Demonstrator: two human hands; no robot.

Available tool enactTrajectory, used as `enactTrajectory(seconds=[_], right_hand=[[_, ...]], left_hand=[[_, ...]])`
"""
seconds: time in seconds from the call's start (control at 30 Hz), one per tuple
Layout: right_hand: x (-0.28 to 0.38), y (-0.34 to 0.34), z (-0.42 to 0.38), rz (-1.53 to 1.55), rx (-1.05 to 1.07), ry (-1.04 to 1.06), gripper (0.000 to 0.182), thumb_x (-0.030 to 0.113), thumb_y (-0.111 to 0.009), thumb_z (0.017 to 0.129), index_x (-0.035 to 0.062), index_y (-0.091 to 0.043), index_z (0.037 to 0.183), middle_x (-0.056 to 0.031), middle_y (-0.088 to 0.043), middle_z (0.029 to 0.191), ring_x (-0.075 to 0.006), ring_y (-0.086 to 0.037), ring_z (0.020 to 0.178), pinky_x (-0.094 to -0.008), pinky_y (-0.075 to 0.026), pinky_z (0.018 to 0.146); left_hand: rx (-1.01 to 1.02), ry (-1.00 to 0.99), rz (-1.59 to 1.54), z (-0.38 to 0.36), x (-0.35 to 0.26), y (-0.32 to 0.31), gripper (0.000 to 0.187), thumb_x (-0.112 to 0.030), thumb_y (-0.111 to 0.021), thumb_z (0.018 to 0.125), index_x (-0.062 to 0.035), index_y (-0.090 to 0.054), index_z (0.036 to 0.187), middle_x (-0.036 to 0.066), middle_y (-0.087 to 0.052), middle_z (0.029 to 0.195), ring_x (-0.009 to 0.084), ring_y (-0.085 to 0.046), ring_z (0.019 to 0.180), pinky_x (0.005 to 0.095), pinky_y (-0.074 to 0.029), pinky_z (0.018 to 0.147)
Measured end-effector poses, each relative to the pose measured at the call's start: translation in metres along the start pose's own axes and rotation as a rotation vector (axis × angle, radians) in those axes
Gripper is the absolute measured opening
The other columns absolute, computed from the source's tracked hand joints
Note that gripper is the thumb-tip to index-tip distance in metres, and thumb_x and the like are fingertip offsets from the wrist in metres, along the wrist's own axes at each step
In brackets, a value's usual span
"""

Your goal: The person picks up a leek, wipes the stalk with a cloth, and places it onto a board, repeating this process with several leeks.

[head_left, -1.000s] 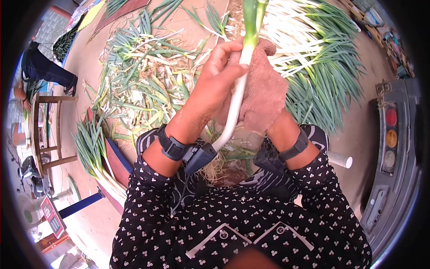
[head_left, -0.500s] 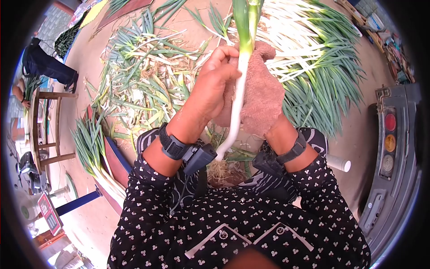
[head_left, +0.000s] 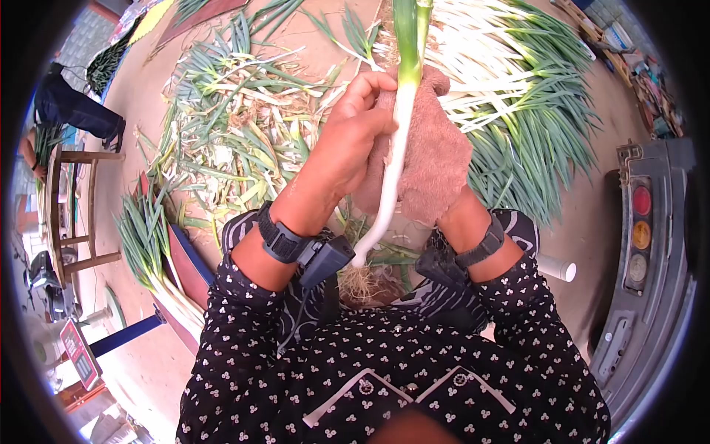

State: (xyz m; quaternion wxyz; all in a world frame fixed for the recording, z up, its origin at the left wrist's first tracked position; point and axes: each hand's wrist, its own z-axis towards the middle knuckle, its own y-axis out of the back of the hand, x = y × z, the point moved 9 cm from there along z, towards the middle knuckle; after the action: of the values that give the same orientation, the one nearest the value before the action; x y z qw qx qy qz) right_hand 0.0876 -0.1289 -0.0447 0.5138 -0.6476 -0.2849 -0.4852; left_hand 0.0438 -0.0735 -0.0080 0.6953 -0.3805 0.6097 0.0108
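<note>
A long green onion (head_left: pixel 400 133) stands slightly tilted in front of me, its green leaves at the top and its white stalk curving down to a tuft of roots (head_left: pixel 358 283) near my lap. My left hand (head_left: pixel 358 122) is closed on the white stalk, thumb and fingers pinching it just below the green part. A brownish-pink cloth (head_left: pixel 436 152) covers my right hand (head_left: pixel 460 214) and lies against the far side of the stalk. The fingers of that hand are hidden under the cloth.
Cleaned green onions (head_left: pixel 518 111) lie in a large heap at right. Stripped leaves (head_left: pixel 251 140) litter the ground at left. A smaller bundle (head_left: pixel 151 244), a wooden stool (head_left: pixel 92 207), a digital scale (head_left: pixel 79 351), a vehicle's rear (head_left: pixel 651 244) and another person (head_left: pixel 78 107) surround me.
Both hands and the green onion hold nearly the same place. The cloth lies a little differently, and the view has shifted slightly.
</note>
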Motion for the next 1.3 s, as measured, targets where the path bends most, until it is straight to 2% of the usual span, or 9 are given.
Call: enactTrajectory(seconds=[0.2, 0.3, 0.4, 0.6, 0.9, 1.0, 1.2, 1.3], right_hand=[[0.015, -0.001, 0.001, -0.346, -0.003, 0.112, 0.027, 0.011, -0.057, 0.082, 0.0033, -0.046, 0.106, -0.0047, -0.055, 0.091, -0.0137, -0.056, 0.084, -0.0239, -0.048, 0.071], [0.023, 0.000, 0.001, -0.450, -0.014, 0.166, 0.027, 0.011, -0.057, 0.082, 0.0032, -0.046, 0.106, -0.0046, -0.055, 0.092, -0.0136, -0.056, 0.084, -0.0239, -0.048, 0.071], [0.029, -0.001, -0.001, -0.515, -0.020, 0.203, 0.028, 0.011, -0.057, 0.082, 0.0032, -0.046, 0.106, -0.0046, -0.055, 0.092, -0.0136, -0.056, 0.084, -0.0238, -0.048, 0.071], [0.032, -0.005, -0.004, -0.592, -0.026, 0.250, 0.028, 0.011, -0.057, 0.082, 0.0032, -0.046, 0.107, -0.0046, -0.055, 0.092, -0.0135, -0.056, 0.084, -0.0237, -0.047, 0.071], [0.034, -0.011, -0.003, -0.648, -0.037, 0.297, 0.029, 0.011, -0.057, 0.083, 0.0031, -0.045, 0.108, -0.0046, -0.055, 0.093, -0.0134, -0.055, 0.085, -0.0236, -0.047, 0.071], [0.036, -0.012, -0.003, -0.654, -0.040, 0.312, 0.029, 0.011, -0.057, 0.083, 0.0031, -0.045, 0.108, -0.0045, -0.055, 0.093, -0.0133, -0.055, 0.085, -0.0235, -0.047, 0.071], [0.037, -0.015, -0.002, -0.657, -0.040, 0.327, 0.030, 0.011, -0.057, 0.083, 0.0031, -0.045, 0.108, -0.0045, -0.055, 0.093, -0.0133, -0.055, 0.085, -0.0234, -0.047, 0.072], [0.037, -0.016, -0.002, -0.659, -0.042, 0.330, 0.030, 0.011, -0.057, 0.083, 0.0031, -0.045, 0.109, -0.0045, -0.055, 0.093, -0.0132, -0.055, 0.085, -0.0234, -0.047, 0.072]], left_hand=[[-0.009, -0.019, 0.022, -0.001, -0.001, -0.003, 0.038, 0.008, -0.044, 0.072, -0.0057, -0.043, 0.107, 0.006, -0.049, 0.110, 0.0121, -0.050, 0.097, 0.0242, -0.040, 0.085], [-0.015, -0.080, 0.069, 0.000, -0.004, -0.004, 0.029, 0.005, -0.050, 0.074, -0.0049, -0.044, 0.101, 0.006, -0.049, 0.098, 0.0101, -0.050, 0.081, 0.0217, -0.043, 0.071], [-0.023, -0.103, 0.071, 0.001, -0.005, -0.002, 0.026, 0.003, -0.053, 0.075, -0.0053, -0.044, 0.098, 0.005, -0.050, 0.095, 0.0086, -0.049, 0.080, 0.0205, -0.041, 0.071], [-0.119, -0.090, 0.033, -0.002, 0.000, 0.001, 0.022, 0.002, -0.054, 0.076, -0.0068, -0.042, 0.093, 0.004, -0.049, 0.088, 0.0070, -0.049, 0.076, 0.0201, -0.041, 0.066], [-0.103, -0.171, 0.082, -0.003, -0.006, 0.005, 0.024, 0.004, -0.052, 0.076, -0.0089, -0.040, 0.092, 0.003, -0.048, 0.088, 0.0083, -0.051, 0.075, 0.0209, -0.043, 0.064], [-0.168, -0.146, 0.045, -0.006, -0.009, 0.005, 0.023, 0.005, -0.052, 0.070, -0.0077, -0.039, 0.085, 0.001, -0.046, 0.078, 0.0060, -0.044, 0.067, 0.0190, -0.037, 0.058], [-0.186, -0.162, 0.058, -0.004, -0.006, 0.015, 0.022, 0.002, -0.056, 0.072, -0.0090, -0.039, 0.081, 0.000, -0.045, 0.075, 0.0050, -0.041, 0.065, 0.0184, -0.034, 0.056], [-0.122, -0.138, 0.100, -0.004, -0.006, 0.014, 0.022, 0.002, -0.054, 0.077, -0.0089, -0.038, 0.087, 0.003, -0.049, 0.083, 0.0099, -0.051, 0.072, 0.0227, -0.043, 0.063]])
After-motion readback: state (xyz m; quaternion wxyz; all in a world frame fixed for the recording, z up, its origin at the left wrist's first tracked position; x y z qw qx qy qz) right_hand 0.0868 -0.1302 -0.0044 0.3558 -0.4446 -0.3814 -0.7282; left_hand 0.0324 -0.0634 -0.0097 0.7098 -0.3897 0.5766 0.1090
